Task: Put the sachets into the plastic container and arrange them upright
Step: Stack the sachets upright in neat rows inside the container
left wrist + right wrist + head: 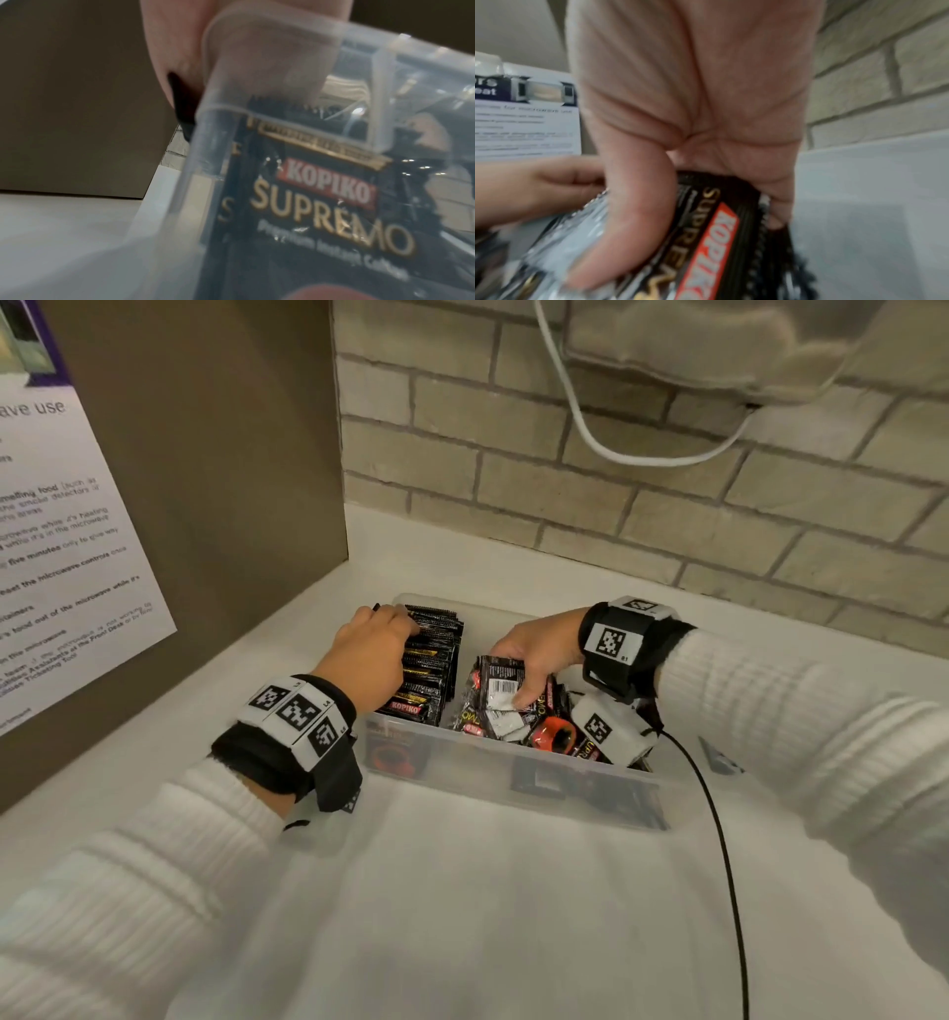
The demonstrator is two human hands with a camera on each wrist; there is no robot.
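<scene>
A clear plastic container (513,762) stands on the white counter. Its left half holds a row of upright black Kopiko sachets (431,670). My left hand (367,654) lies over that row, fingers bent down over its far end. Through the container wall (385,67) the left wrist view shows the front sachet (321,203) of the row. The right half holds a loose pile of sachets (554,734). Above this pile my right hand (539,649) grips a bundle of sachets (500,683). The thumb (634,223) crosses the front of that bundle (721,233).
A brown panel with a printed notice (77,557) rises at the left, a brick wall (667,516) behind. A white cable (616,449) hangs on the wall. A black cable (719,839) crosses the counter (462,916) right of the container, near a dark item (721,760).
</scene>
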